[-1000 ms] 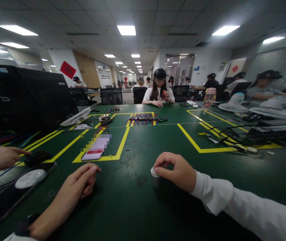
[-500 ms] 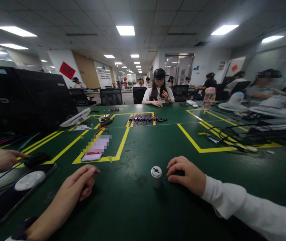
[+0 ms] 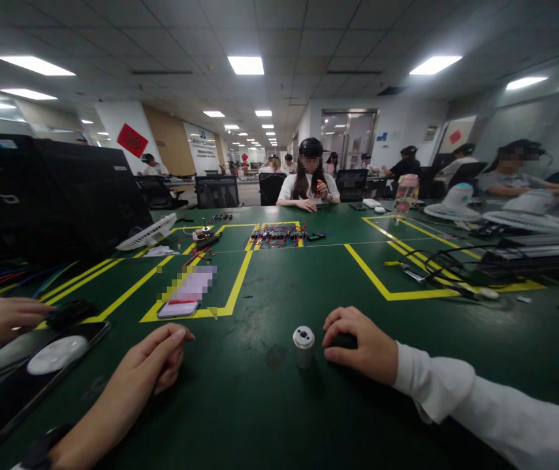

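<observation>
On the green table (image 3: 270, 418) a small silver metal cylinder (image 3: 303, 347) stands upright; its top face has a dark centre and small holes. My right hand (image 3: 360, 343) rests just to the right of it, thumb and fingers curved and apart, with a narrow gap between fingertips and cylinder. Nothing is held there. Farther left, my left hand (image 3: 164, 356) lies on the tabletop with its fingers curled inward, and no object shows in it. A phone (image 3: 179, 309), partly blurred out, is beyond the left hand.
Another person's hand (image 3: 2, 320) is at the left edge near a white mouse (image 3: 58, 354). Tangled wires with small boards (image 3: 284, 235) lie mid-table. Black cables (image 3: 436, 267) and a bottle (image 3: 405, 196) are at right. A person (image 3: 309, 179) sits opposite.
The view has shifted slightly. The other person's hand at the left has changed pose, its pointing finger drawn back. My hands and the cylinder keep nearly the same places.
</observation>
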A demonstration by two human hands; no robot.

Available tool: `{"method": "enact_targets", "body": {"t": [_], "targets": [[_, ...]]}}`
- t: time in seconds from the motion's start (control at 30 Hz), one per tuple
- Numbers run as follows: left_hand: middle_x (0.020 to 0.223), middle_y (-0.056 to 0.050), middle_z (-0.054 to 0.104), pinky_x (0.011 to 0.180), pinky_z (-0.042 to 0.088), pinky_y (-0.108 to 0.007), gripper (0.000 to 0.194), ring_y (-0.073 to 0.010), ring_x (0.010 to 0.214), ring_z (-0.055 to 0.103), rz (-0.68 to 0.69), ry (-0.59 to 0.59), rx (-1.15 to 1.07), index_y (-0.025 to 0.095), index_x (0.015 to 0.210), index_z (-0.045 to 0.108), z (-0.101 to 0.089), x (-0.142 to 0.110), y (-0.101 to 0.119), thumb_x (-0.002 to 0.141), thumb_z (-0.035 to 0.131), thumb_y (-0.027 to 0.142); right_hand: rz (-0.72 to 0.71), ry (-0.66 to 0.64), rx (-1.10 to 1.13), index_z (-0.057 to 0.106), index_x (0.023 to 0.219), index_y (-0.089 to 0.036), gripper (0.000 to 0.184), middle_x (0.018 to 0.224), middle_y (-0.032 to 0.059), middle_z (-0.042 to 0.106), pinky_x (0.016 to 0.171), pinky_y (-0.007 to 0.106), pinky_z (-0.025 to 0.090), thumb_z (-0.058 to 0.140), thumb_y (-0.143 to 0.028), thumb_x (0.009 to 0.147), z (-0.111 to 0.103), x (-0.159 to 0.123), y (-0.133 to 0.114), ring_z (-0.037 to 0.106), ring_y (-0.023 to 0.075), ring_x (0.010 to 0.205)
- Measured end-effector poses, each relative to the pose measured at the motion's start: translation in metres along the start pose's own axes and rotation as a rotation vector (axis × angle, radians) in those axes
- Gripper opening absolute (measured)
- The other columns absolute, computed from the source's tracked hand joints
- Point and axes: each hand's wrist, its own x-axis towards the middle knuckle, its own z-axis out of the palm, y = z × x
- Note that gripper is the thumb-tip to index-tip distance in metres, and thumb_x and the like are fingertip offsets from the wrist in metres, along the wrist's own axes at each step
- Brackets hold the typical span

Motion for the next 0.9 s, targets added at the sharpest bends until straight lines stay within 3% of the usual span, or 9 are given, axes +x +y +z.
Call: {"method": "enact_targets", "body": {"t": [0.2,0.33,0.47,0.57,0.63,0.7,0.8,0.9], "targets": [[0.056,0.009,0.046,0.037,0.028,-0.018,0.037,-0.0066,0.041,0.038,0.02,-0.006,0.008,0.021,0.093,0.061,-0.001,0.003,-0.003,0.082,0.066,0.055,0.025,-0.007,0.035,0.074,0.088,-0.021,0.024,0.107,0.0063,0.059,0.097,0.04,0.04,0.076,-0.042,0.074,-0.002,0.002,0.001,0.051,0.0211,0.104],[0.057,0.009,0.046,0.037,0.028,-0.018,0.038,-0.0064,0.041,0.039,0.007,-0.012,0.007,0.021,0.092,0.061,0.0,0.004,-0.001,0.081,0.067,0.057,0.082,0.075,0.151,0.066,0.119,-0.021,0.058,0.116,0.0079,0.058,0.096,0.04,0.041,0.079,-0.051,0.071,-0.001,0.0,-0.009,0.051,0.0225,0.108],[0.055,0.009,0.046,0.037,0.027,-0.018,0.039,-0.0063,0.04,0.038,0.004,-0.001,0.019,0.021,0.09,0.062,0.003,0.003,0.002,0.08,0.067,0.058,-0.013,0.085,0.142,0.053,0.138,-0.028,0.088,0.128,0.0066,0.056,0.111,0.047,0.029,0.086,-0.056,0.061,0.012,0.003,-0.029,0.045,0.0257,0.123],[0.054,0.01,0.045,0.038,0.027,-0.018,0.038,-0.0061,0.04,0.037,0.012,0.006,0.019,0.021,0.089,0.061,0.004,0.0,0.002,0.08,0.066,0.057,-0.054,0.076,0.119,0.065,0.12,-0.026,0.062,0.116,0.005,0.062,0.112,0.053,0.025,0.085,-0.047,0.066,0.024,0.01,-0.042,0.051,0.0253,0.117],[0.054,0.01,0.045,0.038,0.027,-0.018,0.035,-0.0063,0.041,0.037,0.017,0.006,0.016,0.022,0.089,0.061,0.004,-0.001,0.002,0.082,0.066,0.055,-0.025,0.114,0.17,0.068,0.108,-0.023,0.043,0.109,0.0052,0.064,0.108,0.052,0.032,0.079,-0.045,0.073,0.025,0.015,-0.044,0.056,0.0236,0.109],[0.054,0.01,0.045,0.039,0.027,-0.019,0.033,-0.0065,0.041,0.036,0.019,0.001,0.004,0.022,0.09,0.061,0.003,-0.002,0.0,0.082,0.066,0.054,0.013,0.195,0.257,0.066,0.11,-0.02,0.045,0.108,0.0068,0.064,0.102,0.046,0.042,0.075,-0.049,0.076,0.016,0.015,-0.038,0.059,0.0222,0.104],[0.054,0.01,0.045,0.039,0.027,-0.019,0.035,-0.0065,0.042,0.036,0.014,-0.001,-0.006,0.021,0.091,0.061,0.001,-0.003,0.0,0.082,0.067,0.054,0.074,0.372,0.309,0.062,0.117,-0.016,0.06,0.109,0.0099,0.064,0.093,0.039,0.05,0.072,-0.059,0.076,-0.015,0.005,-0.011,0.062,0.0214,0.098],[0.053,0.01,0.045,0.039,0.027,-0.019,0.038,-0.0062,0.041,0.036,0.006,0.004,-0.001,0.021,0.09,0.061,0.003,-0.003,0.002,0.079,0.069,0.057,0.216,0.619,0.096,0.064,0.114,-0.015,0.068,0.104,0.0123,0.065,0.086,0.038,0.053,0.072,-0.067,0.072,-0.062,-0.022,0.034,0.063,0.0223,0.089]]}}
